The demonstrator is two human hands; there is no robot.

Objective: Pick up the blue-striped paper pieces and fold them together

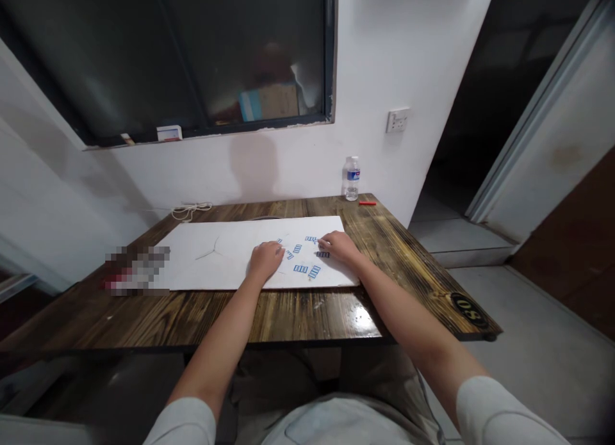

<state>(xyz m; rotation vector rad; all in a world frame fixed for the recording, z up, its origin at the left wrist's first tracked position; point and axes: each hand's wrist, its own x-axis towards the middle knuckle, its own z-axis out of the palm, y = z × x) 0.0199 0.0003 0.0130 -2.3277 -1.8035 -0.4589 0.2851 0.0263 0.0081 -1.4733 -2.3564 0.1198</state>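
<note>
A white sheet lies on a dark wooden table. Several small blue-patterned cards are scattered on the sheet's right part. My left hand rests on the sheet with its fingers curled down, just left of the cards; whether anything is under it is hidden. My right hand lies on the sheet at the right of the cards, its fingertips pressed on one card near another card.
A water bottle and a small red object stand at the table's back right. A white cord lies at the back left. A blurred patch covers the sheet's left end. A doorway opens to the right.
</note>
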